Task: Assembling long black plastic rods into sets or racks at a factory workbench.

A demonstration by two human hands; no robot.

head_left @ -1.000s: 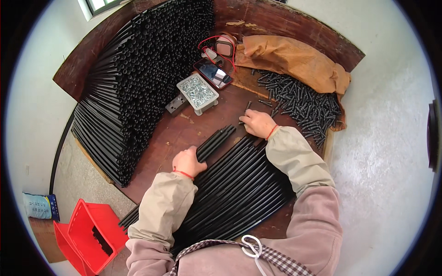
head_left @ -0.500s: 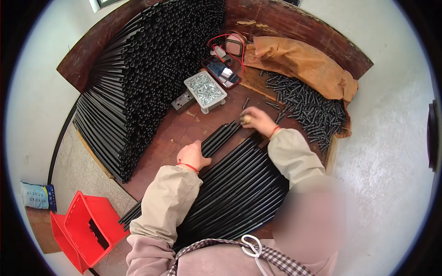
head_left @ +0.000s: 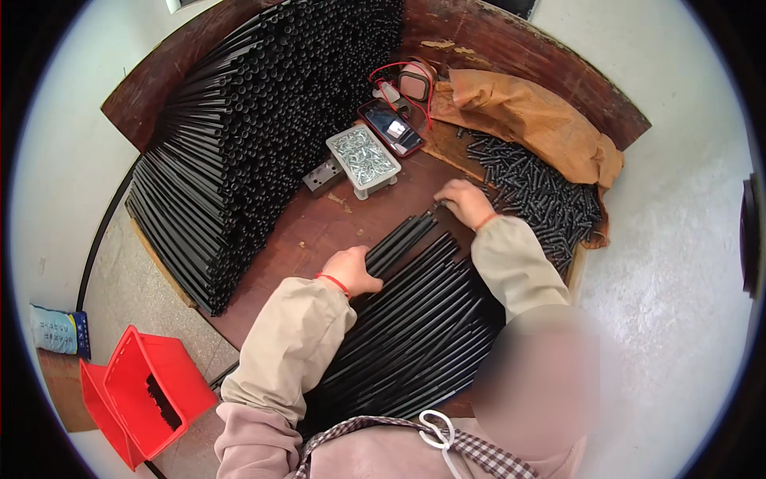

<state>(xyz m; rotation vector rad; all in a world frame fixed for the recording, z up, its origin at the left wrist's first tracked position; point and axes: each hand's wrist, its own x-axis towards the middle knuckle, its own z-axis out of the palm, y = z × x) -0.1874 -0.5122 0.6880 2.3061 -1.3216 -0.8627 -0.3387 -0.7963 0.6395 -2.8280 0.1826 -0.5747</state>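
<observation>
My left hand (head_left: 351,270) is closed around a small bundle of black tubes (head_left: 399,243), held slanting up to the right. At the far ends of those tubes is my right hand (head_left: 466,203), its fingertips pinched together by a small dark piece too small to name. Many more black tubes (head_left: 407,327) lie side by side below the bundle, in front of me. To the right of my right hand spreads a heap of short black ribbed fittings (head_left: 542,188), partly under an orange-brown sack (head_left: 527,116).
A tall stack of black tubes (head_left: 263,120) fills the left of the wooden table (head_left: 275,275). Toward the back are a grey tray (head_left: 364,158) of small metal parts, a drilled metal block (head_left: 322,177), a phone (head_left: 391,128) and a red cord (head_left: 431,104). Red bins (head_left: 187,383) stand lower left.
The bundle in my left hand has shifted slightly right and up. My right hand has moved right, its fingers now at the bundle's far ends. The whole view has shifted a little.
</observation>
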